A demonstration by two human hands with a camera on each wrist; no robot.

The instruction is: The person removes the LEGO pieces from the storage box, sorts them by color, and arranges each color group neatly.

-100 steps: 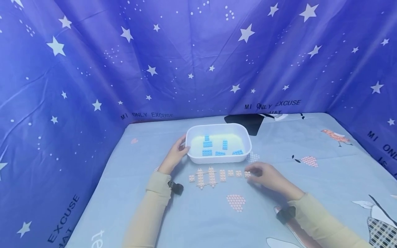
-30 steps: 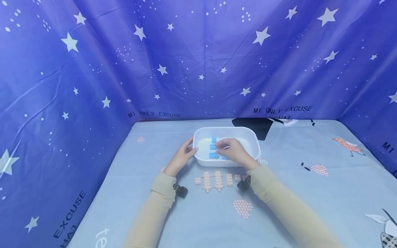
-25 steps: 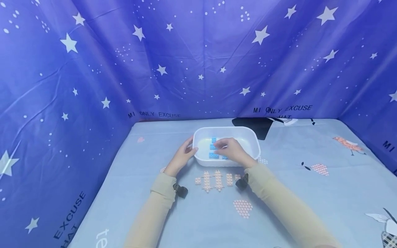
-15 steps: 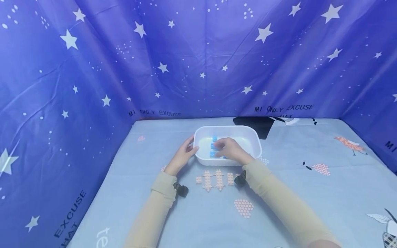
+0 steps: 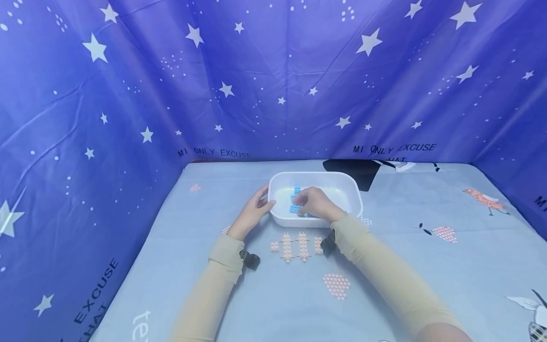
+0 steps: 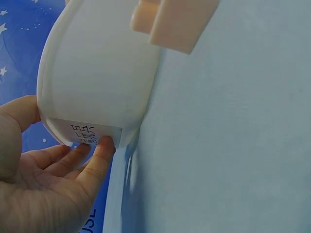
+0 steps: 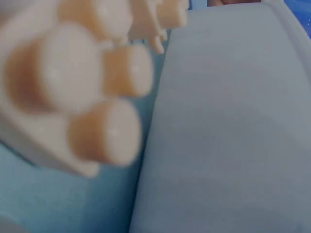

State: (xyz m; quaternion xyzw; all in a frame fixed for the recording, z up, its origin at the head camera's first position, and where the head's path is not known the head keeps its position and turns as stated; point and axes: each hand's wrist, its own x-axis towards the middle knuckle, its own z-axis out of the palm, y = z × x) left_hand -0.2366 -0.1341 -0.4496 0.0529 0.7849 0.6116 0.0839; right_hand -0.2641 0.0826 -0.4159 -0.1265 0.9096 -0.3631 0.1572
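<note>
My left hand [image 5: 253, 212] holds the left end of a white plastic tub [image 5: 316, 222], thumb at the rim. In the left wrist view its fingers [image 6: 97, 167] lie against a label [image 6: 87, 132] on the tub's end wall. My right hand [image 5: 318, 204] reaches into the tub, fingers bent down over blue toy building bricks [image 5: 295, 208]; I cannot tell whether they pinch one. The hand hides part of the bricks. In the right wrist view, the tub's outer wall [image 7: 228, 121] fills the right side and the fingers are out of sight.
In front of the tub stand pale pink building pieces: a small brick [image 5: 274, 246], two long pieces with side pegs [image 5: 287, 248] and another brick [image 5: 318, 245] beside my right wrist camera [image 5: 328, 243]. A patterned pale-blue cloth [image 5: 273, 304] covers the table; a starry curtain [image 5: 273, 71] hangs behind.
My right hand has left a pale brick at the row's right end and gone into the tub, its fingers now over the blue bricks. My left hand stays at the tub's end.
</note>
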